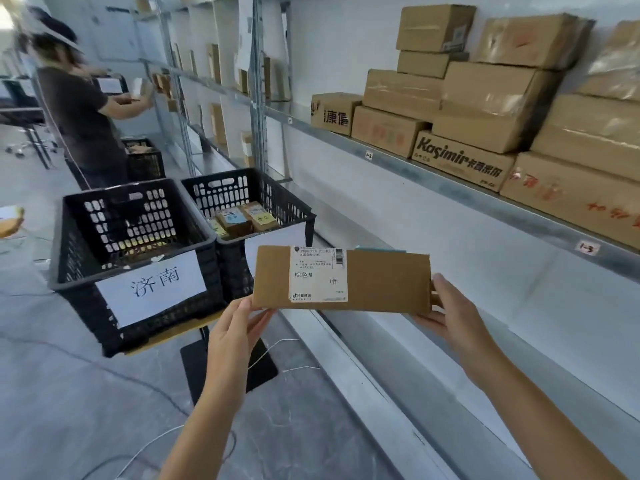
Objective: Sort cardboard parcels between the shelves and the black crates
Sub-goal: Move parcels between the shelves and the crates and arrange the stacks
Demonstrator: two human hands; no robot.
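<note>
A flat cardboard parcel [384, 282] was held in the air, below the shelf [450, 183] and just right of the black crates, its white shipping label [317, 275] facing the holder. The left grip [235, 327] was pinched on its lower left corner, and the right grip [457, 317] was clamped on its right end. The near crate [79, 306] wore a paper sign [152, 287]. The far crate [277, 199] held small parcels [242, 216]. Stacked cartons [485, 109] sat on the shelf.

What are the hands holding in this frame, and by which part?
A flat cardboard parcel with a white shipping label. The left hand pinches its lower left corner; the right hand grips its right end.
</note>
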